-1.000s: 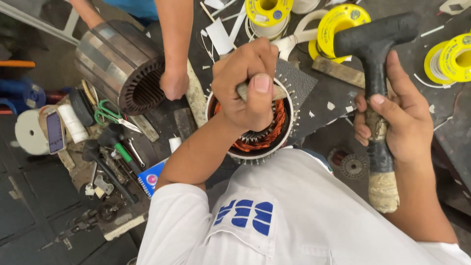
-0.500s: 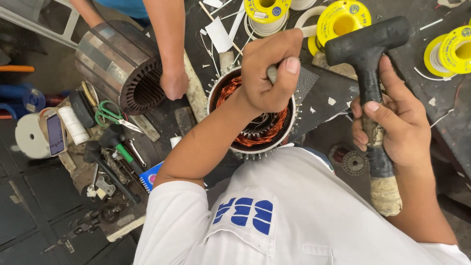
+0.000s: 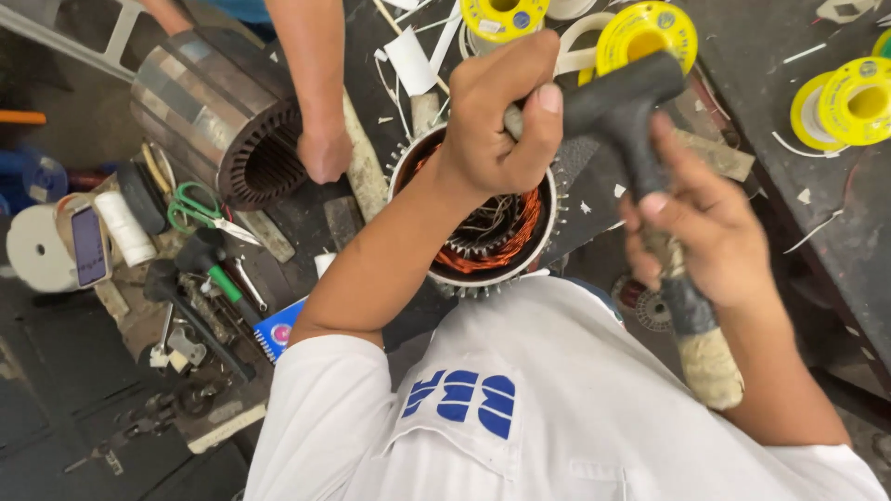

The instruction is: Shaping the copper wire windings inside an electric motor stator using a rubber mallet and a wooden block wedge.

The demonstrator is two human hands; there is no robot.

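Centrally in the frame, the person's left hand is curled into a fist around a short pale rod, fingers wrapped tight and the thumb pressed along its top; only the rod's end shows past the thumb, so its kind is hard to tell. The fist sits directly over the motor stator, a round metal shell with copper windings visible inside, lying at the middle of the frame just above the person's white shirt.

To the right, the right hand grips the wrapped handle of a black mallet, fingers closed around the shaft. The mallet's head lies at upper centre, just beside the left fist and apparently touching the rod's end.

At upper left, another person's hand rests against a second, larger stator lying on its side. Green-handled scissors and assorted hand tools lie at left, near a white tape roll. Yellow spools sit along the upper edge on the dark workbench.
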